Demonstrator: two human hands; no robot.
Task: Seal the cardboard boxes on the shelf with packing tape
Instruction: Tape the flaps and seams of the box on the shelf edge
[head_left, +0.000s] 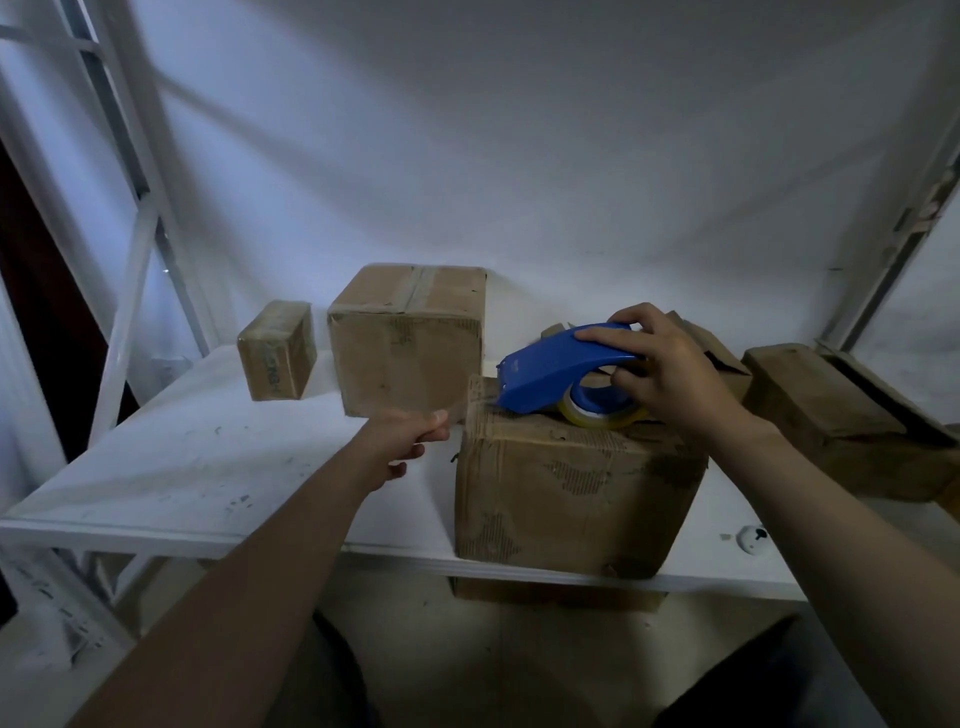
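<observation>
My right hand grips the tape dispenser on the front box, left hand pinches the tape end off its left edge: strip barely started (tall box behind looks taped, flat box at right open).

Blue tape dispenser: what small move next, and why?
Probably press the clear tape end onto the brown cardboard box at its left edge: the left hand pinches it, stretched from the blue plastic tape dispenser that the right hand holds on top.
</observation>
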